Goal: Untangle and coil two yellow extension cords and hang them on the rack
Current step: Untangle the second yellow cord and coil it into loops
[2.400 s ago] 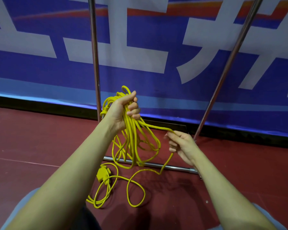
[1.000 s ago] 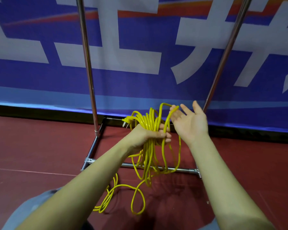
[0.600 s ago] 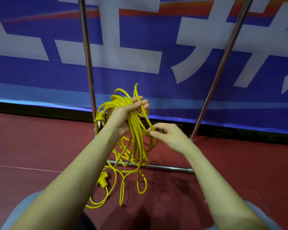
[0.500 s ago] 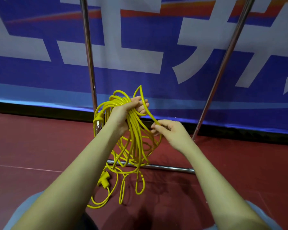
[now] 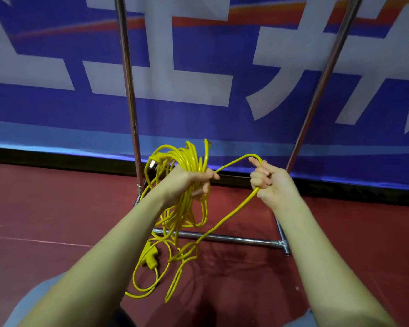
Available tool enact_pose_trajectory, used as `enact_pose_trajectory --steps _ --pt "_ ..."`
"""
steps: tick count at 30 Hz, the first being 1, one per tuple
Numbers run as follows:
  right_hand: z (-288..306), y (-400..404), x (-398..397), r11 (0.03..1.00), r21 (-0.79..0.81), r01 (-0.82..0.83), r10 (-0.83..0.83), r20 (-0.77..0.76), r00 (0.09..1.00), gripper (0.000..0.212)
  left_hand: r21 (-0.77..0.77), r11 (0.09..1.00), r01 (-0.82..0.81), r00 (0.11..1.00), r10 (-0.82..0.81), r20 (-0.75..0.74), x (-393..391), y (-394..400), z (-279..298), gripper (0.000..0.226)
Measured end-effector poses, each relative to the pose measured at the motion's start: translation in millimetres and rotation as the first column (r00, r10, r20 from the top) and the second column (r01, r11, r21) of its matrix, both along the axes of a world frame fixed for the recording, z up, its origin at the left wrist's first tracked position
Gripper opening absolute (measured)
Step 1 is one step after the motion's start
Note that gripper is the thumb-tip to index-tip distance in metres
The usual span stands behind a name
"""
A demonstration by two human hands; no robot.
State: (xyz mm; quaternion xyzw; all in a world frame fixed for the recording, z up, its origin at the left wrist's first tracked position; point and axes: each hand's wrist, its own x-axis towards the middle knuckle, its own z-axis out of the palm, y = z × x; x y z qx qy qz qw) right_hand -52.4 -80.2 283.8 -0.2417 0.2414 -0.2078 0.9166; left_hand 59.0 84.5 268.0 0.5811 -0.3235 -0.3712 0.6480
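light: even, moderate | shadows: soft on floor (image 5: 222,267) | edges: wide-angle bowing | focus: slightly soft

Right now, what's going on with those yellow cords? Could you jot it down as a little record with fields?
Left hand: grips a bundle of yellow cord loops, raised in front of the rack.
Right hand: grip closed on a single cord strand that runs from the bundle.
Loose cord: trails to the red floor.
Plug: yellow, lying on the floor.
Rack: metal uprights and base bar; no cord hangs over its base bar.
Backdrop: blue banner with white characters.
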Motion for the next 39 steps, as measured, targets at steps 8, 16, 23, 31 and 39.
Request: enact_pose_trajectory --steps 8,16,23,31,39 --pt "10.8 2.6 2.4 0.997 0.065 -0.041 0.034 0.113 0.993 0.031 0.042 0.983 0.181 0.982 -0.178 -0.068 -30.6 -15.6 -17.4 0.015" --pt "15.6 2.4 1.9 0.995 0.07 0.067 -0.079 0.175 0.981 0.026 0.047 0.967 0.249 0.967 -0.246 -0.063 -49.8 -27.5 -13.9 0.02" --pt "9.9 -5.9 -3.7 0.933 -0.359 0.024 -0.062 -0.095 0.994 0.024 -0.062 0.987 0.149 0.974 -0.157 -0.162 -45.7 -28.8 -8.4 0.018" --pt "-8.1 19.3 -15.1 0.367 -0.804 -0.467 0.196 -0.424 0.884 0.01 -0.183 0.958 -0.22 0.882 0.115 -0.458 -16.1 -26.0 5.2 0.014" --pt "-26.1 21.1 -1.5 0.528 -0.849 -0.016 -0.219 -0.155 0.963 0.018 -0.148 0.953 -0.263 0.877 0.172 -0.449 0.5 -7.8 13.3 0.016"
